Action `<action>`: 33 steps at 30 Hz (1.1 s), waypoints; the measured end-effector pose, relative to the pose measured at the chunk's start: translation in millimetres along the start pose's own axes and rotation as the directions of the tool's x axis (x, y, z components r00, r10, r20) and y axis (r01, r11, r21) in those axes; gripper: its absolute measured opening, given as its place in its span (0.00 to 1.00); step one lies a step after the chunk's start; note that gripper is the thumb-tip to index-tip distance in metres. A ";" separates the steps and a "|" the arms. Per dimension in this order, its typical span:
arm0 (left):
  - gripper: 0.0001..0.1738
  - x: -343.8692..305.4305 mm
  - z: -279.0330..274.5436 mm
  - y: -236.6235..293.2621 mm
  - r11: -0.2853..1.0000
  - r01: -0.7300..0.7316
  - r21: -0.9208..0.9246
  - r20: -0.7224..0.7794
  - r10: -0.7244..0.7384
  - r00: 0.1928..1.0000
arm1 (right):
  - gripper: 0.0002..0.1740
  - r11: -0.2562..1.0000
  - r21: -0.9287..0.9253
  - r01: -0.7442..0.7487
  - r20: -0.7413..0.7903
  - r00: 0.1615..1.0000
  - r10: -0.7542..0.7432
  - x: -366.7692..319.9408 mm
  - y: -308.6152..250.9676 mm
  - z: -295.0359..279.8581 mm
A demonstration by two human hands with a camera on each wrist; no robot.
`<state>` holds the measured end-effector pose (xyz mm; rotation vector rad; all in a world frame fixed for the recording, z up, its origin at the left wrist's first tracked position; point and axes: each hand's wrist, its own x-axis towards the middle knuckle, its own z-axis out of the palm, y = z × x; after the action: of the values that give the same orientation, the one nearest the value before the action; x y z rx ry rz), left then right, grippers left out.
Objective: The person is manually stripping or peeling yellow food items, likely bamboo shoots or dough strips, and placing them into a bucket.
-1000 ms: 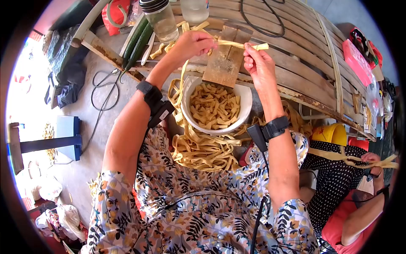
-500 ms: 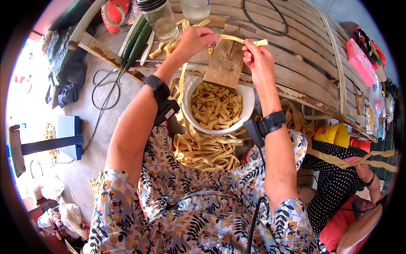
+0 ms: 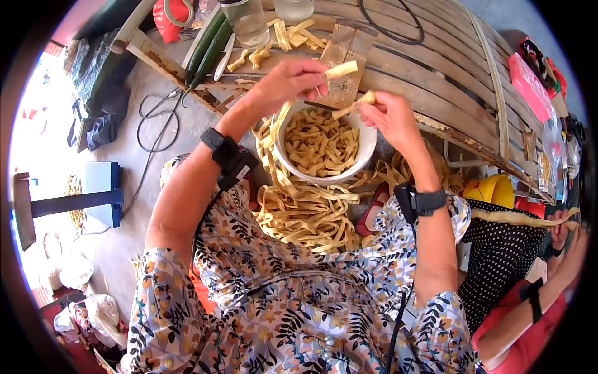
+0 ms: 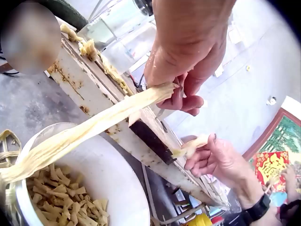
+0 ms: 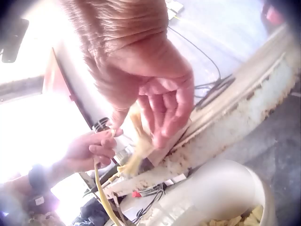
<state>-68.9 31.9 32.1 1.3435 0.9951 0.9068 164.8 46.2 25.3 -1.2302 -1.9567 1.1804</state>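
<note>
My left hand (image 3: 298,80) pinches the end of a long, flat pale-yellow strip (image 4: 94,125). The strip runs down past the rim of a white bucket (image 4: 124,181). Close to the bucket's right side, my right hand (image 3: 389,118) has a short knotted yellow piece (image 3: 346,111) between thumb and fingers; the piece is blurred in the right wrist view. Many similar knotted pieces (image 3: 321,146) lie in the bucket. Behind it, a wooden board (image 3: 349,53) lies on the slatted bench. A heap of long yellow strips (image 3: 305,218) lies on the floor before the bucket.
On the slatted bench (image 3: 436,68) are a glass jar (image 3: 248,25), cucumbers (image 3: 208,50), a white-handled knife (image 3: 225,57) and several yellow pieces (image 3: 299,34). The bench's rusty edge (image 3: 461,134) runs behind the bucket. At right, another person (image 3: 517,318) handles a strip.
Both hands have come down and toward me, off the board to above the bucket. The strip stretched between them is now parted, a short knotted piece being at the right hand.
</note>
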 end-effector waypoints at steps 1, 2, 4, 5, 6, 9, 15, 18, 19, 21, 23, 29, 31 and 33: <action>0.11 -1.7 4.9 0.9 0.999 -0.003 0.035 -0.018 0.004 1.000 | 0.11 0.982 -0.173 0.069 -0.035 0.996 -0.076 -3.8 2.3 -2.8; 0.11 -3.4 10.9 2.5 0.998 -0.003 0.067 -0.037 0.006 0.999 | 0.11 0.959 -0.283 0.025 -0.106 0.993 -0.057 -6.2 2.1 -10.3; 0.10 -1.3 19.8 -0.3 0.963 -0.069 0.261 -0.048 0.085 0.995 | 0.11 0.986 -0.082 0.145 -0.277 0.947 -0.162 -0.4 5.6 -10.4; 0.11 -1.4 26.6 -2.0 0.892 -0.147 0.428 -0.037 0.179 0.983 | 0.11 0.977 0.012 0.214 -0.370 0.908 -0.195 1.0 7.1 -10.5; 0.11 -3.9 35.9 -3.6 0.787 -0.214 0.579 -0.008 0.268 0.963 | 0.13 0.976 0.068 0.208 -0.340 0.924 -0.173 0.5 -3.8 -8.0; 0.11 -7.1 56.1 -5.3 0.459 -0.386 0.800 0.166 0.449 0.878 | 0.13 0.997 0.055 -0.057 -0.111 0.992 0.063 -1.4 -10.0 8.8; 0.10 -23.2 57.6 -10.6 0.741 -0.248 0.624 0.065 0.267 0.962 | 0.07 0.947 0.175 -0.271 0.079 0.962 0.260 -9.5 8.7 7.2; 0.07 -19.4 21.4 -14.2 0.869 -0.084 0.487 0.079 0.052 0.995 | 0.08 0.937 0.179 -0.301 0.222 0.940 0.259 -17.5 14.3 2.7; 0.07 -17.8 12.2 -11.1 0.899 -0.025 0.438 0.078 -0.011 0.997 | 0.09 0.902 0.272 -0.334 0.372 0.901 0.222 -21.6 9.3 4.4; 0.08 -15.4 3.6 -5.6 0.944 -0.054 0.325 0.138 0.009 0.990 | 0.13 0.792 0.424 -0.439 0.632 0.770 0.089 -30.9 -2.4 9.9; 0.10 -16.5 2.7 -8.3 0.994 0.006 0.111 0.141 -0.022 0.990 | 0.18 0.690 0.613 -0.385 0.614 0.782 -0.109 -35.6 -17.6 12.6; 0.18 -17.8 51.3 -30.5 0.803 0.306 -0.512 0.400 -0.093 0.912 | 0.22 0.770 0.629 -0.109 0.291 0.951 -0.104 -25.3 -29.8 14.0; 0.21 -16.0 60.5 -41.6 0.716 0.379 -0.586 0.538 -0.006 0.843 | 0.21 0.855 0.515 -0.054 0.208 0.976 -0.063 -25.5 -22.3 17.9; 0.28 -14.2 63.1 -57.3 0.633 0.409 -0.657 0.541 0.018 0.841 | 0.18 0.891 0.451 -0.053 0.173 0.984 -0.029 -28.3 -23.6 18.5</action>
<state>-16.6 -4.9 -25.9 0.6425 0.2554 0.6175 152.4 8.9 37.6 -0.9153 -1.6493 1.6855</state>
